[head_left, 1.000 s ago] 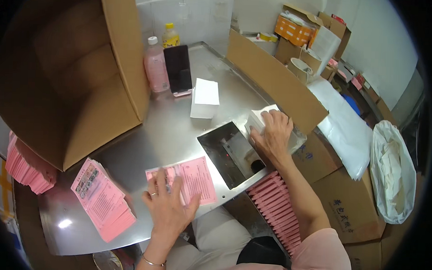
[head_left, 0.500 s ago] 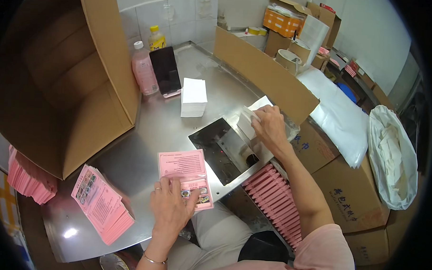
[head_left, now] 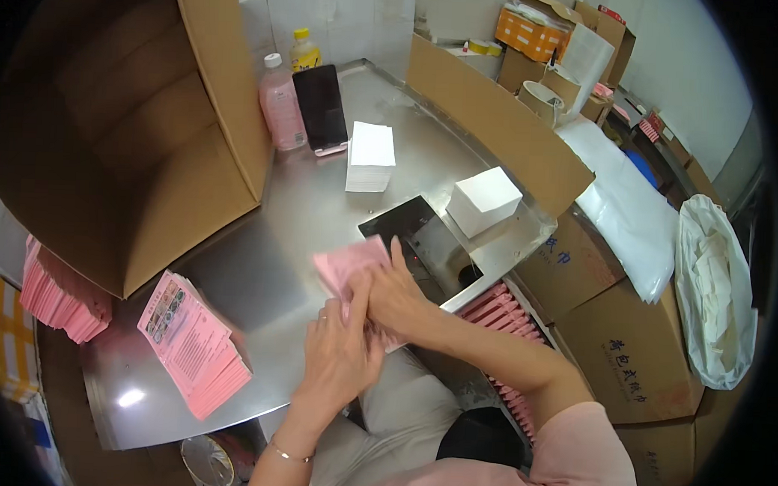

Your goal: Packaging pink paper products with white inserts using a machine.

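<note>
A pink printed paper packet [head_left: 347,260], blurred by motion, is held at the near edge of the steel table. My left hand [head_left: 338,353] is closed on its lower part, fingers pressed together. My right hand [head_left: 385,296] lies across it from the right, fingers bent over the paper and overlapping my left fingertips. Whatever lies inside the packet is hidden by my hands. Just beyond is a dark rectangular opening [head_left: 398,222] in the table top. A white paper stack [head_left: 485,199] sits to its right, another white stack [head_left: 371,157] behind it.
At left lies a fanned pile of pink packets [head_left: 195,348], below a large open carton [head_left: 185,184]. A phone [head_left: 322,108] leans near two bottles. A cardboard strip [head_left: 496,118] borders the right side. More pink packets [head_left: 498,315] fill a box under the table; cartons [head_left: 625,354] stand right.
My right hand has left the right-hand white stack and come over to the pink packet, joining my left hand. The packet, flat and spread before, is now gathered between both hands.
</note>
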Demonstrator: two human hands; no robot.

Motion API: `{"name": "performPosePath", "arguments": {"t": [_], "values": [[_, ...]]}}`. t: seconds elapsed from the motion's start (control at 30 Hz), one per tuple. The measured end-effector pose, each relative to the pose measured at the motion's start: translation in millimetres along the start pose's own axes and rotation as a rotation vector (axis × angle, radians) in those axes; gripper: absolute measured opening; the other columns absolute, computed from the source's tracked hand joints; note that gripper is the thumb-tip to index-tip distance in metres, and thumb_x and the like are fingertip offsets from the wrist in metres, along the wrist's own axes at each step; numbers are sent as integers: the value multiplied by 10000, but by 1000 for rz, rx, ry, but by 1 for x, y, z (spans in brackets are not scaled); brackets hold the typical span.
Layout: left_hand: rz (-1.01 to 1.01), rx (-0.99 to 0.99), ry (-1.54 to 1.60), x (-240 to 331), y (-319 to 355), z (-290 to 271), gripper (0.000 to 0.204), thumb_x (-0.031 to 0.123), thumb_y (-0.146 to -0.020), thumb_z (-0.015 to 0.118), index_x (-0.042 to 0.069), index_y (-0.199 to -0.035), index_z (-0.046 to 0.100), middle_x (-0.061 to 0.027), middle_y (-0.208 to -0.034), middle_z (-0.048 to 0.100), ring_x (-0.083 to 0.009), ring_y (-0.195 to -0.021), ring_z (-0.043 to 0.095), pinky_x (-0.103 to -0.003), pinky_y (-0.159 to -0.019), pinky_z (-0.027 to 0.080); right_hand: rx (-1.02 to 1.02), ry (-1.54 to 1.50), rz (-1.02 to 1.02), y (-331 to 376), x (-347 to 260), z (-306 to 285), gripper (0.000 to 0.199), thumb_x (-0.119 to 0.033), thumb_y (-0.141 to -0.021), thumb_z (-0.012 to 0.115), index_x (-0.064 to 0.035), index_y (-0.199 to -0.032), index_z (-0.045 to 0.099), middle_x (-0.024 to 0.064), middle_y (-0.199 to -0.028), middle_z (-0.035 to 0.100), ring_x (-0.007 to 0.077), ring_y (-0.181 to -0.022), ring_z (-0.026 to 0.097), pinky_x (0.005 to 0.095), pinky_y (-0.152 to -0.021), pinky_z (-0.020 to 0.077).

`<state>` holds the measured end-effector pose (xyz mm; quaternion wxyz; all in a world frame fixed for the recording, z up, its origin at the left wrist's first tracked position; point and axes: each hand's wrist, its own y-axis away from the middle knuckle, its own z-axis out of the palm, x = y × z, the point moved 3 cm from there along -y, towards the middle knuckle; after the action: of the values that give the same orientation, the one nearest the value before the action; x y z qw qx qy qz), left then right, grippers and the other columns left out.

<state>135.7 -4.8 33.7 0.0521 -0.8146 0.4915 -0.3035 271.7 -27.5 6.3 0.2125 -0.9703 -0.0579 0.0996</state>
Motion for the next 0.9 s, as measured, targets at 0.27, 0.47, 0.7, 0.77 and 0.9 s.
{"name": "performPosePath", "arguments": {"t": [0.27,0.47,0.7,0.77,0.9], "values": [[77,48,22,-21,34,-33,339,40,-710,698,66,-1044,647,-110,-906,574,-289,-883,545,-412,-784,446,-318,-44,484,25,75,-10,121,-89,-869,581,-15,-938,648,201,-817,668,385,-803,670,465,-734,538],[-229,564,-383,-104,77,-130,217,27,-771,539,52,-986,537,-160,-1167,550,-356,-1144,514,-467,-1054,341,544,651,262,18,79,-102,154,-145,-827,707,-52,-941,660,109,-818,567,298,-806,570,434,-682,445],[-486,37,-587,-158,88,-117,265,87,-879,575,60,-1141,546,-150,-1088,560,-350,-1115,507,-552,-1058,304,353,501,510,47,141,-85,159,-184,-873,655,-30,-870,694,136,-873,570,306,-872,548,437,-749,446],[-457,222,-533,-149,82,-126,298,29,-882,560,55,-1178,553,-156,-1033,560,-352,-1074,518,-527,-1002,351,392,381,512,37,137,-94,186,-184,-886,639,-19,-831,704,143,-865,571,314,-874,547,438,-761,449],[-101,200,4,-48,25,-40,205,13,-882,579,42,-1085,573,-161,-1025,573,-344,-987,539,-433,-866,411,398,300,526,49,145,-94,171,-155,-880,622,-16,-900,720,153,-867,586,323,-869,552,442,-777,451]]}}
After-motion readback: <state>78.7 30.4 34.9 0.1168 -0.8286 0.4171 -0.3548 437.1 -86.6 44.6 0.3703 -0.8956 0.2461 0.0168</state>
